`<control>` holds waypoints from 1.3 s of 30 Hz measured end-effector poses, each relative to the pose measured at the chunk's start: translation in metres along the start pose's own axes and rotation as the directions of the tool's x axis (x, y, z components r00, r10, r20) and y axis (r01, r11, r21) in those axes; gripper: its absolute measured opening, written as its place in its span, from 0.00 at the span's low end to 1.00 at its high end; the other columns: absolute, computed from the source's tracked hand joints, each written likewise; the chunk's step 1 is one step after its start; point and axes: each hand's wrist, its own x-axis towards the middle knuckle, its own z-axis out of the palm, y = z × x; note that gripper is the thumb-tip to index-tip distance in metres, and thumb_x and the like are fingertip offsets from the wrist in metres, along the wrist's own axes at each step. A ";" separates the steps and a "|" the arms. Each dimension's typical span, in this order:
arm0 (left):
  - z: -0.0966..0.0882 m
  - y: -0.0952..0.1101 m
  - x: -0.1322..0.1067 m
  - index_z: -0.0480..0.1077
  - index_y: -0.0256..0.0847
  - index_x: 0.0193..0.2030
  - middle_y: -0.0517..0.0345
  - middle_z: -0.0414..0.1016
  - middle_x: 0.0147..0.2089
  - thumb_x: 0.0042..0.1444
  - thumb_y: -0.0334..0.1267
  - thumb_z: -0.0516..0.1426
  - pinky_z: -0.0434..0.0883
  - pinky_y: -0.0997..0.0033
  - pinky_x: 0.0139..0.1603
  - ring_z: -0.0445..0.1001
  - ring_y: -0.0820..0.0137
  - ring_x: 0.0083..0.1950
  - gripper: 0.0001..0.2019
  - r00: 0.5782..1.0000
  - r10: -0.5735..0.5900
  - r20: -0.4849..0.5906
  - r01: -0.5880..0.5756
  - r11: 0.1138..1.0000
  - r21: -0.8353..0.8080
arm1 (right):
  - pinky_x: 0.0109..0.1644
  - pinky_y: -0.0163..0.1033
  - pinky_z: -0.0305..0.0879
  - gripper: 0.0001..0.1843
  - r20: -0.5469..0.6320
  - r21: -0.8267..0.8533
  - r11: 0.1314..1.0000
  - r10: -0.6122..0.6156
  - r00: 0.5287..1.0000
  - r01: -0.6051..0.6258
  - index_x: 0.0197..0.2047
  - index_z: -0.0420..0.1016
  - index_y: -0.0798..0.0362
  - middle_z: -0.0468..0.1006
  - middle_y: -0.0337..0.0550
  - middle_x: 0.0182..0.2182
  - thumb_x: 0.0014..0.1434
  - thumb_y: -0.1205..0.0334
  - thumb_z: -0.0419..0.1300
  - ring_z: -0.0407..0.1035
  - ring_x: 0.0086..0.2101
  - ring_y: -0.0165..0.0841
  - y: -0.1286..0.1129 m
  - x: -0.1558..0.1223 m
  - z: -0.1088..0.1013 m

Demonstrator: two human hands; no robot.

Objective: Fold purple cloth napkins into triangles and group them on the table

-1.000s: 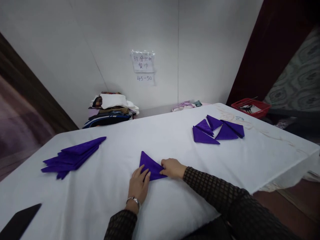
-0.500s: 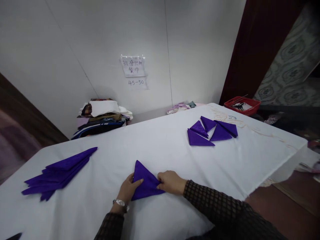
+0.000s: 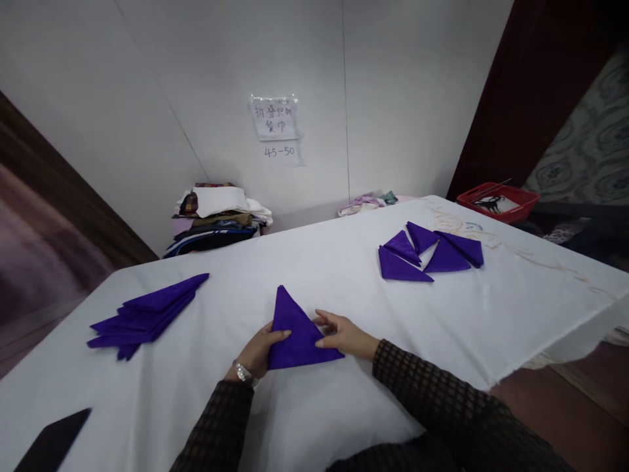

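A purple cloth napkin [image 3: 299,344], folded into a triangle, is in front of me over the white tablecloth. My left hand [image 3: 263,347] grips its left edge, the thumb lying on top and the other fingers hidden beneath. At the slanted right edge, my right hand [image 3: 346,336] has its thumb on the napkin's face while its fingers stretch out apart just past the edge. To the left lies a fanned stack of purple napkins [image 3: 150,314]. Several small folded purple triangles [image 3: 405,265] form a rough ring at the right.
The white-covered table [image 3: 236,288] runs up to a wall. Piled clothes [image 3: 216,219] and crumpled pink cloth [image 3: 363,203] sit along its far side. A red basket [image 3: 521,206] stands beyond the far right corner. A dark flat object [image 3: 54,442] is at lower left.
My right fingers have loosened from their pinch on the napkin's right side and spread apart. The left hand keeps its hold. The view has shifted slightly left and down.
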 end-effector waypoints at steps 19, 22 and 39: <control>0.005 -0.002 0.043 0.71 0.35 0.40 0.51 0.80 0.34 0.37 0.34 0.66 0.73 0.69 0.34 0.77 0.65 0.31 0.20 0.990 -0.028 0.137 0.021 0.999 0.050 | 0.31 0.34 0.66 0.33 0.201 0.602 0.770 0.113 0.973 -0.213 0.51 0.70 0.53 0.78 0.40 0.35 0.39 0.67 0.69 0.70 0.27 0.28 -0.004 -0.014 0.004; -0.002 -0.008 0.047 0.70 0.35 0.41 0.51 0.80 0.33 0.37 0.34 0.66 0.73 0.68 0.34 0.77 0.65 0.31 0.21 0.992 -0.033 0.125 0.025 0.998 0.061 | 0.34 0.36 0.66 0.28 0.180 0.592 0.780 0.116 0.977 -0.202 0.47 0.74 0.56 0.78 0.40 0.33 0.39 0.66 0.69 0.70 0.29 0.29 0.000 -0.012 0.004; -0.020 -0.033 0.069 0.70 0.37 0.42 0.56 0.78 0.36 0.39 0.29 0.62 0.73 0.67 0.40 0.76 0.68 0.35 0.19 0.919 0.312 -0.242 -0.239 0.927 0.290 | 0.30 0.35 0.62 0.24 -0.160 -0.216 0.975 0.014 0.987 -0.049 0.52 0.69 0.55 0.72 0.37 0.28 0.51 0.58 0.60 0.65 0.26 0.28 0.017 -0.011 -0.010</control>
